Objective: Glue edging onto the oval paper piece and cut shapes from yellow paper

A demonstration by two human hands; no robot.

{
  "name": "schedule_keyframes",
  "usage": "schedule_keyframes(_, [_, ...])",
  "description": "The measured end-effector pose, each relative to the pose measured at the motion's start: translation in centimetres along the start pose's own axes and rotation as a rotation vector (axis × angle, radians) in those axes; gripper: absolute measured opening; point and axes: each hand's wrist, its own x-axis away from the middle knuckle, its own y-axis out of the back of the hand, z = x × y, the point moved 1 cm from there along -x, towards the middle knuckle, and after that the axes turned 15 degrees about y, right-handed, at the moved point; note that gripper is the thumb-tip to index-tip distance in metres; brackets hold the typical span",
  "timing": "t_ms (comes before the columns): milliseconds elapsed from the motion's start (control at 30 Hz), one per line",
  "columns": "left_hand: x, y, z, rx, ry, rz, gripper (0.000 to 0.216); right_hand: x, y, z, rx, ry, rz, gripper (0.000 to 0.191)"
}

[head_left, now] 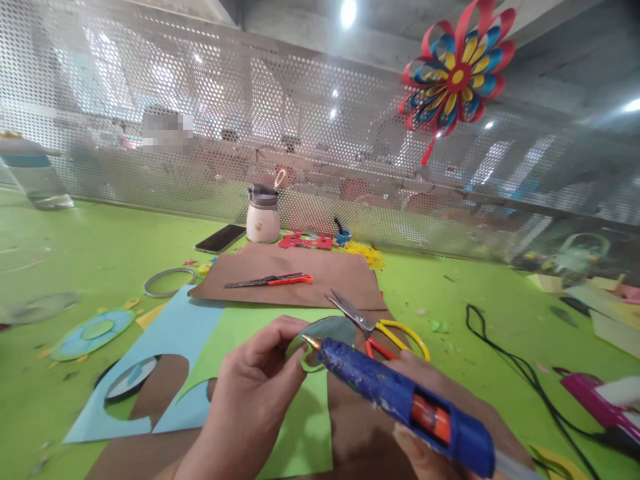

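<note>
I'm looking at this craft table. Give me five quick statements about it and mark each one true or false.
1. The right hand holds a blue glue gun. True.
2. The left hand is holding a phone. False: the left hand pinches a small paper piece near the glue gun's tip.
3. The knife lies on brown paper. True.
4. Both handles of the scissors are blue. False: one is yellow, the other red.
5. The flower decoration has red, blue and yellow petals. True.
</note>
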Motion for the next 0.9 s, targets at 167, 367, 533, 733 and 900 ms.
schedule_keyframes(167, [-0.1,-0.1,0.1,0.017,-0.013,-0.012,0.005,0.0,0.1,-0.1,-0.012,-0.015,0.003,0.023])
schedule_keyframes(367, [-0.2,-0.1,0.3,-0.006,0.022,-0.022,0.002,-0.2,0.6,-1.1,-0.091,-0.054,0.03,0.025])
schedule_keyframes(533, [-0.1,0.1,0.5,-0.004,0.018,-0.076,0.002,0.4,0.9,-1.8,-0.107,-0.079,0.041,0.025])
schedule_keyframes(733, [-0.1,0.1,0.5,-0.014,0.001,-0.11,0.003,1.8,0.3,-1.8,-0.036,-0.173,-0.005,0.033])
schedule_keyframes(900, [-0.2,0.1,0.3,-0.021,0.002,-0.134,0.005,1.3,0.8,-2.1,-0.071,-0.153,0.035,0.026])
